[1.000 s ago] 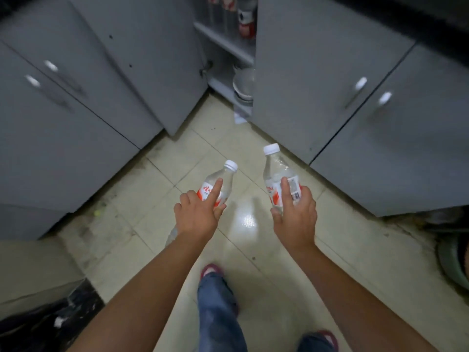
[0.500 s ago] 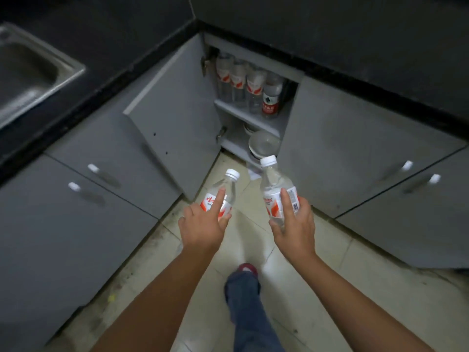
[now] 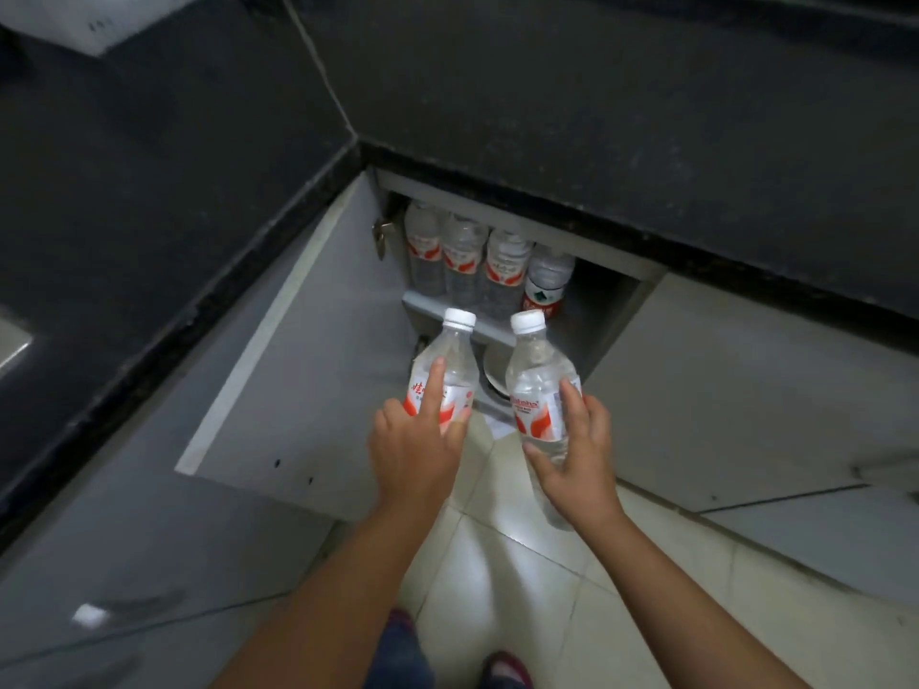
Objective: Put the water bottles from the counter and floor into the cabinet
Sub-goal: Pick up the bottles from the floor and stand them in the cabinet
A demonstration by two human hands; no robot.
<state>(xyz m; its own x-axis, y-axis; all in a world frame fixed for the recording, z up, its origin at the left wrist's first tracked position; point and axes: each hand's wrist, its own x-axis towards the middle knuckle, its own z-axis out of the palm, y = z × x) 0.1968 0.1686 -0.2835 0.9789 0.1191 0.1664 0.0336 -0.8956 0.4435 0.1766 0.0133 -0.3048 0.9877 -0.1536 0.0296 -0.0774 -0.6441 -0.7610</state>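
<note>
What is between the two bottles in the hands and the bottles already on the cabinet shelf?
In the head view, only the shelf's front edge lies between the held bottles, left and right, and the shelved bottles; nothing blocks the way.

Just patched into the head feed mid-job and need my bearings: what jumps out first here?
Two clear plastic water bottles with white caps and red-and-white labels stand out mid-frame, one in the left hand and one in the right hand, each in a closed grip. Just beyond them, the open grey corner cabinet under the black counter already holds a row of four similar bottles on its upper shelf.
</note>
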